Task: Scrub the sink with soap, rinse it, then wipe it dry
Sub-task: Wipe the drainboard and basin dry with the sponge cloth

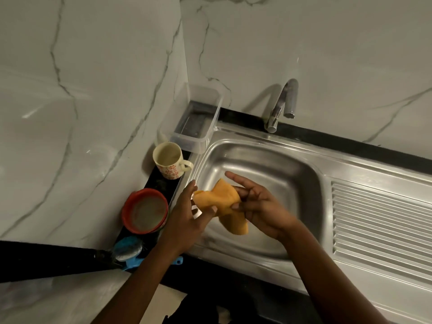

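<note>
1. The orange cloth (222, 199) is in the air above the left part of the sink (280, 174); it does not touch the steel
2. Your left grip (187, 206) pinches the left end of the cloth with the thumb, and its other fingers are nearly straight. Your right grip (259, 202) holds the bunched middle under the thumb, with the index finger stretched out
3. The long axis of the cloth goes from left to right between both grips, and a loose tail hangs below the right one, toward you
4. The basin floor lies directly under the cloth. The right grip is nearer to its middle, so I judge this one should bring the cloth down
5. No foam is visible and no water runs from the tap (282, 104), so probably the drying step is in hand
6. Count: one cloth, one sink, one tap; on the dark surface at the left, one cup (169, 161), one red bowl (146, 210), one clear box (198, 118), one blue scrubber (128, 252)
</note>
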Motion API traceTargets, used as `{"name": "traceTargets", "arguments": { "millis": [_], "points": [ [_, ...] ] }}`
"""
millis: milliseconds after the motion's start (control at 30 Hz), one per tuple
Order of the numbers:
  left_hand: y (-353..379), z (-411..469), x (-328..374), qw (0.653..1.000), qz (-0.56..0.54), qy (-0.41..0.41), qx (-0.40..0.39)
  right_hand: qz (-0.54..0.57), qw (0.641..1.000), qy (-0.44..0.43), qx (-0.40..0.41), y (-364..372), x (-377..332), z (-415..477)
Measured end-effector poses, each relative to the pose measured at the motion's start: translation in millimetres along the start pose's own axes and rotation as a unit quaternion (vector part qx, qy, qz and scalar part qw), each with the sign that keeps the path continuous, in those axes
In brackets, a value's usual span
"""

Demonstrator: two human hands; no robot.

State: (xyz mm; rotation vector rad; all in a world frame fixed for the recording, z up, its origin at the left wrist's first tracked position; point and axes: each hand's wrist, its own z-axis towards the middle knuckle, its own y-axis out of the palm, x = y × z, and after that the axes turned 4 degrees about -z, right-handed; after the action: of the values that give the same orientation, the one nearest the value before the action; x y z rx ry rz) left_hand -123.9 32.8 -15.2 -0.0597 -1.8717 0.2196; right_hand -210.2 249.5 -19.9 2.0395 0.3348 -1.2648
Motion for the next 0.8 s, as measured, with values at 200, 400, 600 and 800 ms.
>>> {"name": "traceTargets", "arguments": {
  "millis": [200, 400, 600, 800],
  "points": [
    [-0.3, 17.1, 29.0, 0.992, -0.100, 0.060, -0.055, 0.071, 0.995, -0.072, 0.019, 10.3, -33.8, -2.6],
    [-2.1, 31.9, 56.0, 0.992, -0.031, 0.120, -0.024, 0.131, 0.989, -0.034, 0.055, 5.7, -44.8, -2.5],
    [-9.2, 47.5, 71.9, 0.989, 0.051, 0.128, -0.050, 0.113, 0.979, 0.154, 0.069, 15.1, -31.7, 13.7],
    [-28.5, 65.9, 81.6, 0.993, 0.058, 0.099, -0.012, 0.123, 0.989, 0.068, 0.051, 29.6, -39.0, 37.6]
  ]
}}
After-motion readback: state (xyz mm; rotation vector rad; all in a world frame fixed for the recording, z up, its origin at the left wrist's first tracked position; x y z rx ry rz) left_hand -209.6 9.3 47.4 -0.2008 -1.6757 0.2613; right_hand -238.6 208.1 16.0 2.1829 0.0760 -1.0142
